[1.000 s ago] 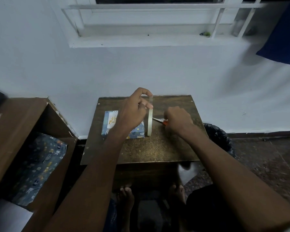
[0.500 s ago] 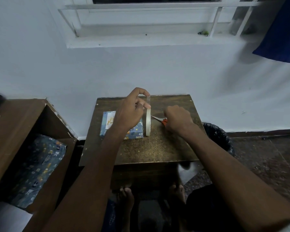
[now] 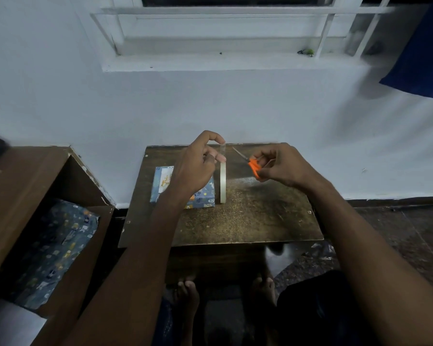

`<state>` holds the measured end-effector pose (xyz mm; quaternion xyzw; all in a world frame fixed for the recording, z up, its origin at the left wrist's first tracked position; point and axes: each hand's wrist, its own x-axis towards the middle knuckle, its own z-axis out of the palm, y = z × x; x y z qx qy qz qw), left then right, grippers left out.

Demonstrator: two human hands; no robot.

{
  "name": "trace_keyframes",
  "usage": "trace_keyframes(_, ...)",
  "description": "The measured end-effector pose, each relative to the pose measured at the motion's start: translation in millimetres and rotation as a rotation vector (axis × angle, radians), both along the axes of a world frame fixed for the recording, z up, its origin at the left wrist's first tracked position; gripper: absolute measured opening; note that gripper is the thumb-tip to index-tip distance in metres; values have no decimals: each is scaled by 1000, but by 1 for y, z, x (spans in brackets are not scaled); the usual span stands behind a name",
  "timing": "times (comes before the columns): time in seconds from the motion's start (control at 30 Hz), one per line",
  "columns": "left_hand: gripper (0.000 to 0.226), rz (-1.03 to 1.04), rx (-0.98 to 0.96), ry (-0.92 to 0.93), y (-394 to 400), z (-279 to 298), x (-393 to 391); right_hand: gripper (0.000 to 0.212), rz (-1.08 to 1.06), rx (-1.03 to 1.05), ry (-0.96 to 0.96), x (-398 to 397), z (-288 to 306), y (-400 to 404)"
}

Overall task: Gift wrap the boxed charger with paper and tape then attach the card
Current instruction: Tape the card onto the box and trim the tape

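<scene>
The wrapped box point(image 3: 202, 196), in blue patterned paper, lies on the left part of the small wooden table point(image 3: 248, 221). A white card point(image 3: 166, 179) with gold lettering lies on top of it. A tape roll point(image 3: 223, 182) stands on edge just right of the box. My left hand point(image 3: 198, 166) pinches a strip of clear tape point(image 3: 222, 149) pulled up from the roll. My right hand point(image 3: 283, 167) grips orange-handled scissors point(image 3: 251, 164), lifted above the table, blades pointing up-left toward the strip. My left forearm hides part of the box.
A brown cabinet point(image 3: 23, 186) stands at the left, with spare blue wrapping paper point(image 3: 55, 248) on its lower shelf. The white wall and window sill rise right behind the table. My bare feet point(image 3: 188, 295) show under the table's near edge.
My right hand has lifted the scissors off the table and raised them toward the tape strip. My left hand still holds the pulled strip above the roll.
</scene>
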<state>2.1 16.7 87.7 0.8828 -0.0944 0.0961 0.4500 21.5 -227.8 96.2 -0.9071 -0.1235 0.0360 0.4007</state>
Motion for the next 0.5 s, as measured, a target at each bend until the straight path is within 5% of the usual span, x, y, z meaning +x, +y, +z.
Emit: trace_keyframes(0.5,38,-68,27,-9,-3,0,2,30,79,-22,-8,4,-3,13)
